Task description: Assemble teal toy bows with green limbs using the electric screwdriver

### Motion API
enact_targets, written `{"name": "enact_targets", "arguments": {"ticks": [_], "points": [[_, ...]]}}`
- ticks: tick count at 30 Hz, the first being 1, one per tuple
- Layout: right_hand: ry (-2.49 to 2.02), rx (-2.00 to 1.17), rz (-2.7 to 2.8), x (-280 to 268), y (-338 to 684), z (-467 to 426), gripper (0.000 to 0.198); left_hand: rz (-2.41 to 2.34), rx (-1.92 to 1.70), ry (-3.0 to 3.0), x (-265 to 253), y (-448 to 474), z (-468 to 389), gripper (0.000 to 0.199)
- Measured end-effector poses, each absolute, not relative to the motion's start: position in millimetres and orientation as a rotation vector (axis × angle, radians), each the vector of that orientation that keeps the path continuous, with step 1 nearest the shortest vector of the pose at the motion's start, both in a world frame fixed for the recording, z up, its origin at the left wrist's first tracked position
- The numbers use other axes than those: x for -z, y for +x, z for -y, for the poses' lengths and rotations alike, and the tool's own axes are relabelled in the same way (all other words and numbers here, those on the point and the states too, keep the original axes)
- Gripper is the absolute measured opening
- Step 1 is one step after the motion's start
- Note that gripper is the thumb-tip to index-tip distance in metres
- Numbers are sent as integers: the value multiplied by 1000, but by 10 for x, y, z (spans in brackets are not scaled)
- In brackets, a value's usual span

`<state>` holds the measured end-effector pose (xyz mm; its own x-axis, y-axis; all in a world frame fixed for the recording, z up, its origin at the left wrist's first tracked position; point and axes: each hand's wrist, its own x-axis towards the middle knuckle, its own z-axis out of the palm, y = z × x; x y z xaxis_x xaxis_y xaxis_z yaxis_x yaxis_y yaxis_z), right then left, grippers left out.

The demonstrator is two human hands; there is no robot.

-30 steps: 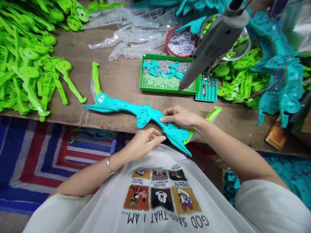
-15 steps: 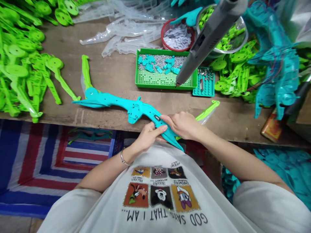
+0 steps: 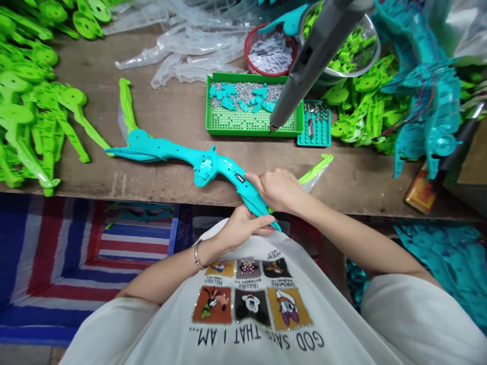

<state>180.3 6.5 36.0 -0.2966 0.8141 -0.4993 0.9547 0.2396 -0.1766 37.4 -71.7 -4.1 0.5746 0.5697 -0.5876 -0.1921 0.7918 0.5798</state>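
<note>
A turquoise plastic toy bow [image 3: 173, 151] lies slantwise across the table's front edge, its right end reaching toward the shirt. Lime green limbs [image 3: 127, 109] stick out at both its ends. A small dark slot with metal parts shows in the body near my right hand. My right hand [image 3: 279, 190] is closed around the bow's right arm from above, fingers partly hidden behind it. Lower down, near the tip, my left hand [image 3: 247, 228] grips the same arm, its thumb lying on top.
A grey electric screwdriver [image 3: 304, 71] hangs over a green tray [image 3: 254, 133] of screws and turquoise pieces. Lime green parts [image 3: 23, 116] heap at left, clear plastic parts [image 3: 182, 45] behind. A red basket [image 3: 249, 56] and turquoise shells [image 3: 426, 101] stand farther right.
My left hand has slid down and right along the bow toward its tip. My right hand keeps its hold. The whole view has shifted slightly, moving things a little left.
</note>
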Motion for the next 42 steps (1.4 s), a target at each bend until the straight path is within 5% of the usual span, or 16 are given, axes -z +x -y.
{"name": "enact_targets", "arguments": {"ticks": [4, 16, 25, 31, 34, 42], "points": [[1668, 709, -2175, -382, 1765, -74, 65, -899, -544, 520, 16, 440, 753, 44], [1671, 631, -2094, -361, 1812, -62, 80, -821, -515, 432, 60, 222, 563, 59], [1418, 424, -2155, -383, 2161, -108, 47, -836, -303, 727, -64, -26, 432, 54], [1675, 440, -2270, -255, 2644, -78, 44, -1736, -1092, 1520, -171, -846, 43, 24], [1763, 405, -2243, -220, 2842, -42, 45, -2082, -1042, 1645, -85, -1217, -198, 40], [1841, 235, -2534, -239, 3193, -54, 57, -1686, -733, 1451, 91, -1235, -210, 55]]}}
